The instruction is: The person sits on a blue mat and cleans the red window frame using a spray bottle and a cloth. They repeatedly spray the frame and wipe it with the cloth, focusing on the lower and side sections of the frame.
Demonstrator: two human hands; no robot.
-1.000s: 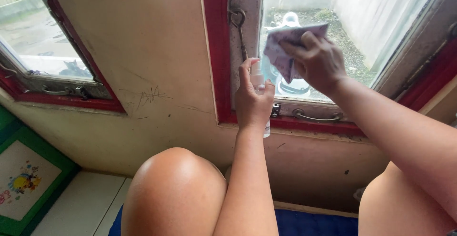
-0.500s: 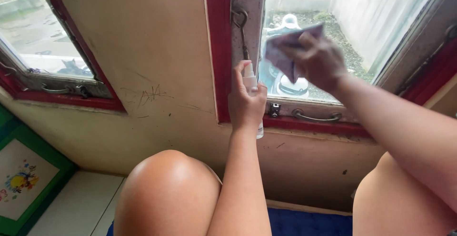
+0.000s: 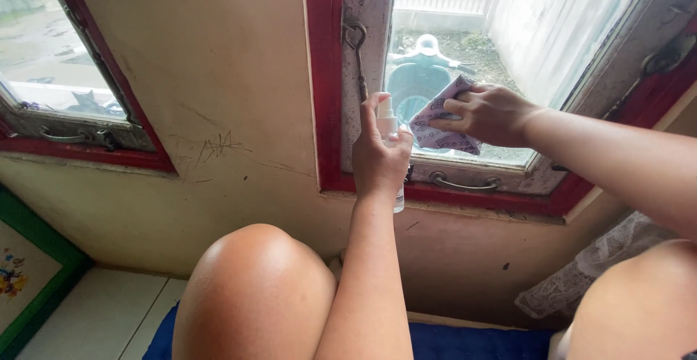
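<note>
The left hand [image 3: 380, 162] is clenched around a small clear spray bottle [image 3: 390, 129], index finger raised over its white nozzle, just in front of the window pane [image 3: 508, 33]. The right hand [image 3: 488, 113] presses a folded purple patterned cloth [image 3: 438, 124] against the glass, fingers grasping it. Spray could miss and wet the red painted frame [image 3: 324, 84] or the scuffed cream wall [image 3: 218, 98]. The metal latch hook [image 3: 356, 44] could snag the soft cloth.

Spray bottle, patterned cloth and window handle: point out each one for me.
Spray bottle [image 3: 387, 122]: head view, on its white top above the left hand's grip.
Patterned cloth [image 3: 435, 133]: head view, lower fold under the right hand.
Window handle [image 3: 465, 183]: head view, middle of the metal bar.
</note>
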